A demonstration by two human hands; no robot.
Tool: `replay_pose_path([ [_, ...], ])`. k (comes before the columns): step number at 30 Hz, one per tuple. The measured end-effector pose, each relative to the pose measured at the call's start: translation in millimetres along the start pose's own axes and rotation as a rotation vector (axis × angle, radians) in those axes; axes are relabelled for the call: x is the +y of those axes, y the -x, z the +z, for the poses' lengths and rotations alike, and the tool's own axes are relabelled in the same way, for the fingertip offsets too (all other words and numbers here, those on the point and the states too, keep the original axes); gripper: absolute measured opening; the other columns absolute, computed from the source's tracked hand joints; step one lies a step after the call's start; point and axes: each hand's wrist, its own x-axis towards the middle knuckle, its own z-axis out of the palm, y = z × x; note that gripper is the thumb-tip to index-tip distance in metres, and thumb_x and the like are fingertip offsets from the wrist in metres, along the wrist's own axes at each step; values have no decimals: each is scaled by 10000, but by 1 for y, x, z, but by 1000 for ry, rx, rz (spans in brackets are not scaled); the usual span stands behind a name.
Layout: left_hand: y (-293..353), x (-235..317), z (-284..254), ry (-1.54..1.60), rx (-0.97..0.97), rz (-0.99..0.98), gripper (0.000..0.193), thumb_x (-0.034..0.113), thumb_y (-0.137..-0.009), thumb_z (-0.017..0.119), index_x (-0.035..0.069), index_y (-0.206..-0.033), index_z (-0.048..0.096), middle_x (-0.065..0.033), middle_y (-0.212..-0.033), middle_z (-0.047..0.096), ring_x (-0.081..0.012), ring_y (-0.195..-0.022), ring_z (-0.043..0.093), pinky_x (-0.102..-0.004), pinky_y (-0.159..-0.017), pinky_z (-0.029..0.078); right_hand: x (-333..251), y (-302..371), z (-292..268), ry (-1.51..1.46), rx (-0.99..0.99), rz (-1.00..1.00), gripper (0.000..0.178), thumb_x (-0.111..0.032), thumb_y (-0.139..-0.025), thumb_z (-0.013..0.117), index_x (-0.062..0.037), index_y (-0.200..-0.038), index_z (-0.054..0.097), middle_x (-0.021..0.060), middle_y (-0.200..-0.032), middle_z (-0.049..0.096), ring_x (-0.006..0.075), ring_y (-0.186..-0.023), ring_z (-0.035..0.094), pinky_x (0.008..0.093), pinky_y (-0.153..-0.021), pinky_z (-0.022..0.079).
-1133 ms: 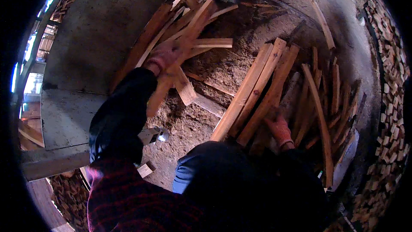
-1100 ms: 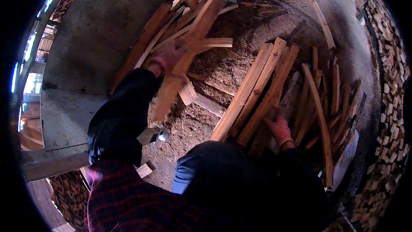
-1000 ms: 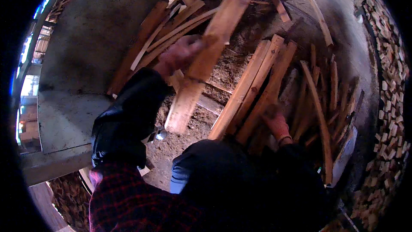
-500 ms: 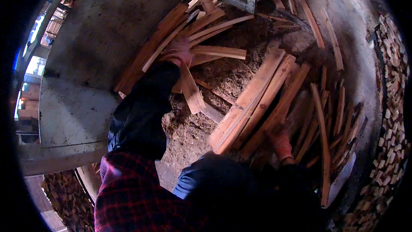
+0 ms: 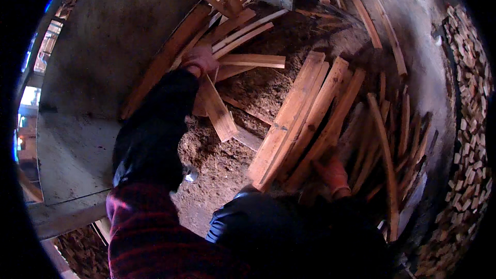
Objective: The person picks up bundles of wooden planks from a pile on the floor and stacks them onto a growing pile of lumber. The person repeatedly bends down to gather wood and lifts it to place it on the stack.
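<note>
My left hand (image 5: 202, 60) is closed over the ends of wooden slats at the left pile, its fingers partly hidden. Just below it a short wooden board (image 5: 219, 111) slants down toward the dirt floor, and a lighter slat (image 5: 253, 61) juts out to its right. In front of me, thick wooden planks (image 5: 289, 119) lie side by side on a slant. My right hand (image 5: 333, 174) is low beside the rightmost plank (image 5: 333, 126) of that group. One finger reaches toward its edge; the others are lost in shadow, so its grip is unclear.
A large grey metal panel (image 5: 77, 144) stands on the left. Loose slats (image 5: 385, 150) lean at the right against a pale curved wall (image 5: 421, 36). Stacked firewood (image 5: 470, 108) lines the far right. A small shiny object (image 5: 191, 174) sits on the debris-covered floor (image 5: 204, 191).
The whole view has shifted a little. A gap has opened between the left planks and the one beside them, near my right hand. My left hand stays on the same slats.
</note>
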Motion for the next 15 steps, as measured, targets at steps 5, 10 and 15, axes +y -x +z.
replay_pose_path([
  [5,54,29,33,1301,-300,270,462,185,-696,795,13,-1111,684,-123,-1026,688,-235,-944,646,-367,-802,524,23,-16,17,120,54,8,680,-357,-842,689,23,-1346,438,266,-1265,584,439,-1156,571,475,-985,476],
  [10,173,131,-30,1601,-485,62,536,164,-709,794,-2,-1194,635,-107,-1064,676,-202,-961,627,-332,-858,503,19,-7,3,31,64,-49,629,-424,-851,660,6,-1285,512,268,-1199,617,448,-1101,596,488,-929,507],
  [15,214,225,-3,1516,-600,72,534,314,-794,754,-65,-1144,616,-129,-1029,672,-202,-893,628,-315,-791,503,38,-9,-13,-160,125,-9,616,-526,-869,597,-11,-1207,593,266,-1123,649,448,-1066,608,504,-914,501],
])
